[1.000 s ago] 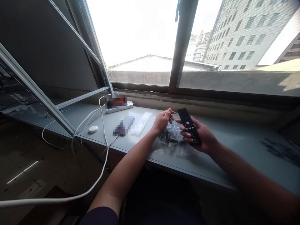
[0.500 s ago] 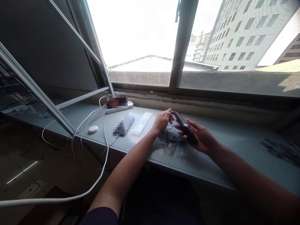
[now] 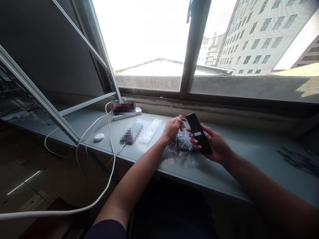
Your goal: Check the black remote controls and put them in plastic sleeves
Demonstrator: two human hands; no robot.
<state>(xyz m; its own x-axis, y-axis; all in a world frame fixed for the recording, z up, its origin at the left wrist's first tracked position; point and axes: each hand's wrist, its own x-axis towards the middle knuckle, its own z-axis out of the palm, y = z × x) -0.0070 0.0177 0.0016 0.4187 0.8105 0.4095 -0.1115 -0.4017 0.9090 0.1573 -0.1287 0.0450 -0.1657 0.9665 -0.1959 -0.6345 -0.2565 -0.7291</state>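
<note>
In my right hand (image 3: 215, 146) is a slim black slab-shaped device (image 3: 196, 127), with a small white label on the face turned toward me. My fingers wrap its left edge, and its upper end points up and left. Loosely curled and with nothing visible in it, my left hand (image 3: 173, 128) is beside the device's upper left edge; whether a fingertip touches it I cannot tell. Below both hands lies a heap of clear plastic bags (image 3: 183, 142) with dark contents, partly hidden by the right hand and the device.
On the grey table (image 3: 239, 172), left of my hands, lie a flat clear packet (image 3: 152, 131), a blurred-out item (image 3: 132, 132) on a cable and a round white puck (image 3: 99, 137). A power strip (image 3: 128, 114) sits behind. White cables (image 3: 113, 162) hang over the front edge beside a metal frame (image 3: 50, 103).
The right hand has turned the device so its labelled face shows more fully toward me. The left hand has hardly moved.
</note>
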